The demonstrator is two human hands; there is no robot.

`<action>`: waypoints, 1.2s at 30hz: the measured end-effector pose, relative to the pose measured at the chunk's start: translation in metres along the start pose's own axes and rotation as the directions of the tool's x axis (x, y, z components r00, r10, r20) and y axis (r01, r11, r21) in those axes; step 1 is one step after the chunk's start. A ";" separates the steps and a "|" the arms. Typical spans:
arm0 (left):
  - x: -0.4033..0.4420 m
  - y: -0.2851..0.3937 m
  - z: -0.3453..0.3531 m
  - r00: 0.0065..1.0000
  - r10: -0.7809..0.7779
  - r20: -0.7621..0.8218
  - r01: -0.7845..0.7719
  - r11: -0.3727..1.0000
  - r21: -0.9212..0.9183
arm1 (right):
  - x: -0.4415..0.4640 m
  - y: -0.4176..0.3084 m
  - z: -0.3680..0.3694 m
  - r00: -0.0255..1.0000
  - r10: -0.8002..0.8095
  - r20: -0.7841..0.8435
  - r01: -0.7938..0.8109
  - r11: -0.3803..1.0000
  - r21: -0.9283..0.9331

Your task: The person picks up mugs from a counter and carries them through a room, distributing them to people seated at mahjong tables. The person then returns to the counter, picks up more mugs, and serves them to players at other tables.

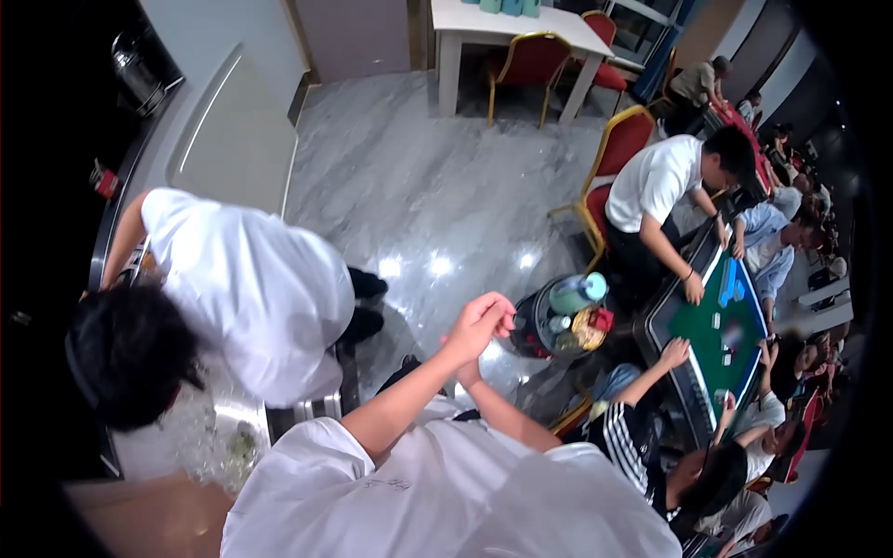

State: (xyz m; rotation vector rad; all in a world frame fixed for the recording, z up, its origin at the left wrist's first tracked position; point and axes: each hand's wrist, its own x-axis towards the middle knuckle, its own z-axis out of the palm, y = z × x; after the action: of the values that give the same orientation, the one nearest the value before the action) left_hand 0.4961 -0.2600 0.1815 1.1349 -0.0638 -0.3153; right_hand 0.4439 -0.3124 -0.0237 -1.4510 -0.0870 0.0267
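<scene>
My left hand (481, 325) is raised in front of my white shirt, its fingers curled loosely inward, and no object shows in it. Just behind and below it is my right hand (466, 370), close to the left wrist; its fingers are hidden, so what it holds cannot be seen. Nearest to my hands on the right stands a round dark cart (530, 327), which carries a light-green bottle (569, 296), a smaller container (558, 325) and a yellowish item with a red packet (601, 319).
On the left, a person in white (246, 288) bends over a counter (200, 432) with clear items. People sit and stand round a green-topped game table (693, 325) on the right. Red chairs (625, 139) and a white table (521, 26) stand farther off on the grey floor (400, 177).
</scene>
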 end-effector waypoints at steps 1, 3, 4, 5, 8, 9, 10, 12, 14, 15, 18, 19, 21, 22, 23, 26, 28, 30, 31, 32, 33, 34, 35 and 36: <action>0.023 -0.006 -0.011 0.998 -0.022 -0.056 0.020 0.999 -0.035 | 0.015 -0.024 0.003 0.981 -0.195 -0.017 0.177 0.919 -0.351; 0.071 -0.013 -0.029 0.981 -0.070 -0.183 0.052 0.993 -0.102 | 0.050 -0.038 -0.001 0.996 0.072 -0.045 -0.082 0.950 -0.301; 0.096 -0.014 -0.037 0.980 -0.058 -0.190 0.037 0.993 -0.112 | 0.070 -0.038 -0.002 0.937 0.344 -0.058 -0.348 0.907 -0.236; 0.122 -0.016 -0.047 0.972 -0.035 -0.231 0.010 0.994 -0.108 | 0.094 -0.036 -0.002 0.939 0.342 -0.040 -0.340 0.906 -0.253; 0.201 -0.020 -0.087 0.945 0.027 -0.327 -0.063 0.993 -0.098 | 0.175 -0.022 -0.003 0.938 0.348 -0.006 -0.346 0.930 -0.122; 0.223 -0.024 -0.102 0.944 0.049 -0.326 -0.052 0.999 0.000 | 0.202 -0.016 -0.012 0.914 0.403 0.054 -0.391 0.907 -0.158; 0.248 -0.014 -0.115 0.942 0.084 -0.325 -0.051 0.993 0.109 | 0.237 -0.022 -0.014 0.887 0.445 0.121 -0.419 0.887 -0.193; 0.294 0.004 -0.134 0.922 0.070 -0.381 -0.030 0.993 0.111 | 0.304 -0.023 -0.019 0.922 0.383 0.052 -0.377 0.920 -0.105; 0.323 0.012 -0.154 0.893 0.133 -0.429 -0.039 0.975 0.220 | 0.376 -0.029 -0.026 0.910 0.382 0.164 -0.319 0.895 -0.312; 0.337 0.013 -0.164 0.871 0.225 -0.436 -0.079 0.941 0.329 | 0.409 -0.033 -0.018 0.932 0.340 0.128 -0.305 0.923 -0.234; 0.362 0.030 -0.187 0.875 0.276 -0.398 -0.130 0.926 0.356 | 0.510 -0.022 -0.002 0.883 0.375 0.282 -0.357 0.927 -0.114; 0.366 0.033 -0.198 0.879 0.288 -0.380 -0.138 0.917 0.375 | 0.545 -0.019 0.012 0.869 0.377 0.321 -0.334 0.925 -0.181; 0.376 0.043 -0.221 0.919 0.184 -0.349 -0.051 0.933 0.357 | 0.605 -0.010 0.046 0.783 0.465 0.413 -0.392 0.885 -0.252; 0.377 0.051 -0.233 0.939 0.064 -0.339 0.050 0.948 0.315 | 0.630 -0.005 0.067 0.722 0.543 0.429 -0.442 0.839 -0.318; 0.378 0.058 -0.243 0.921 0.083 -0.381 0.073 0.923 0.377 | 0.654 0.002 0.091 0.687 0.554 0.470 -0.443 0.832 -0.334; 0.380 0.070 -0.267 0.821 0.056 -0.568 0.230 0.878 0.419 | 0.721 0.020 0.171 0.549 0.512 0.661 -0.285 0.858 -0.428; 0.387 0.077 -0.268 0.677 0.048 -0.734 0.182 0.956 0.230 | 0.745 0.026 0.229 0.422 0.529 0.736 -0.256 0.848 -0.464; 0.392 0.094 -0.275 0.600 -0.021 -0.800 0.170 0.980 0.102 | 0.751 0.018 0.310 0.301 0.531 0.792 -0.227 0.846 -0.482; 0.397 0.093 -0.278 0.525 -0.017 -0.851 0.057 0.998 0.015 | 0.748 0.018 0.347 0.244 0.523 0.817 -0.196 0.852 -0.486; 0.402 0.094 -0.279 0.449 -0.024 -0.893 -0.070 0.996 -0.062 | 0.743 0.022 0.385 0.173 0.489 0.855 -0.184 0.869 -0.460; 0.403 0.097 -0.285 0.410 -0.048 -0.911 -0.057 0.995 -0.078 | 0.732 0.025 0.427 0.098 0.449 0.888 -0.176 0.886 -0.429; 0.407 0.096 -0.292 0.381 -0.036 -0.924 -0.074 0.995 -0.070 | 0.718 0.029 0.467 0.030 0.429 0.903 -0.136 0.897 -0.421; 0.414 0.093 -0.297 0.284 -0.048 -0.958 -0.128 0.988 -0.087 | 0.704 0.030 0.505 -0.041 0.408 0.912 -0.099 0.907 -0.410; 0.415 0.092 -0.307 0.183 -0.067 -0.981 -0.180 0.979 -0.100 | 0.688 0.031 0.545 -0.113 0.351 0.930 -0.024 0.934 -0.356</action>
State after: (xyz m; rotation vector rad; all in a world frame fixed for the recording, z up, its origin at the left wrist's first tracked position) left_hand 0.9764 -0.0705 0.0878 0.9358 1.1131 0.5672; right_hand 1.0895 0.2796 0.0395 -1.3133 -1.2214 1.5176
